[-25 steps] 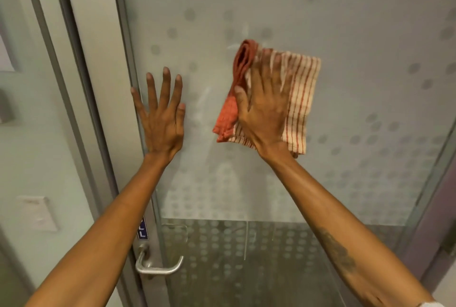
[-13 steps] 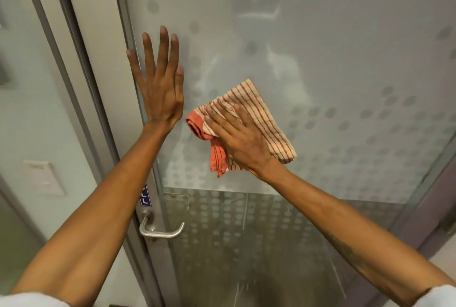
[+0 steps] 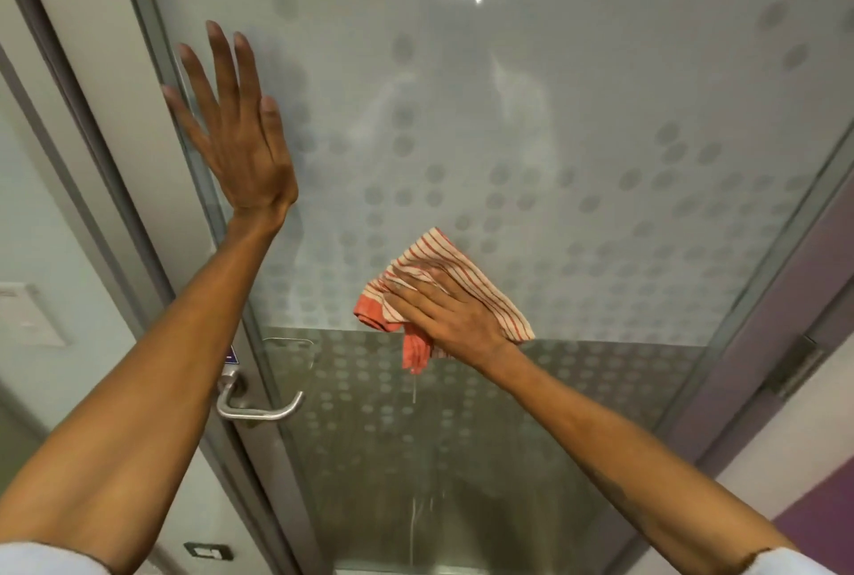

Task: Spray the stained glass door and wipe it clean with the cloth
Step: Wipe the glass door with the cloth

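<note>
the right hand lies flat on the cloth and pushes it against the glass door; the fingers are stretched out and a little spread, not curled round the cloth, so it is held by pushing only. the cloth is red and white with stripes, bunched at its left end, and it sits near the line where the pale frosted part meets the clearer, darker part below. the left hand is open and flat, with its fingers pointing up, near the left edge of the glass, holding nothing; i think it keeps the door steady. to wipe well, i would push evenly with the whole palm, make long strokes that overlap, and keep the cloth spread out so a clean bit touches the glass. thin wet drips run down the lower glass, so i think the wiping should go down there too and catch them. the door handle sticks out at the lower left, just under the left arm, and the cloth could snag on it. the grey frame runs along the left edge. a small switch plate is on the wall, well apart. no spray bottle can be seen.
</note>
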Motion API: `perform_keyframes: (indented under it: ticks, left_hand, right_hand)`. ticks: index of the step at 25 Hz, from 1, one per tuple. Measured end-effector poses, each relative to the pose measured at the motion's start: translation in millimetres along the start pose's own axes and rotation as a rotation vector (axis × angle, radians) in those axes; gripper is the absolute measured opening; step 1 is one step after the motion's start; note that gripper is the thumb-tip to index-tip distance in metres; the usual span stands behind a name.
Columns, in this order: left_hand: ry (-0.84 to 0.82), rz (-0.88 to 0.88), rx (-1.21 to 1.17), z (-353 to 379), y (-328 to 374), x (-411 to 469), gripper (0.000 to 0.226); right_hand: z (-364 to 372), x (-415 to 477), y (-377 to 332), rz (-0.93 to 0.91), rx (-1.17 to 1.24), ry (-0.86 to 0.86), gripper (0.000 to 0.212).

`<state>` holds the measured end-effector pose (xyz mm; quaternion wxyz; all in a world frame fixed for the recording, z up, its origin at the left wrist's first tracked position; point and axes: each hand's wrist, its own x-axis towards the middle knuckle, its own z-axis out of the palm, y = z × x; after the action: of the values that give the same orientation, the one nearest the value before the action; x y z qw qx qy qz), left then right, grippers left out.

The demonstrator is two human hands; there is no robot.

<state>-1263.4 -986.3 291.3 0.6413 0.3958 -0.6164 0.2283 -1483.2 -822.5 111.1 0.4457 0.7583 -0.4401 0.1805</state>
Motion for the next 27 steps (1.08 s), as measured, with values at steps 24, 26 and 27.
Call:
perform_keyframes:
  ticks: [24, 26, 27]
  left_hand:
    - [0.074, -0.036, 0.019, 6, 16, -2, 0.061]
    - [0.063, -0.036, 0.006, 6, 15, -1, 0.063]
    - [0.060, -0.034, 0.005, 5, 14, -1, 0.067]
  right_hand:
    - [27, -31, -22, -0.053, 0.251, -0.017, 0.043]
    - [39, -42, -40, -0.114, 0.296, -0.108, 0.042]
    - [45, -48, -50, -0.144, 0.313, -0.147, 0.042]
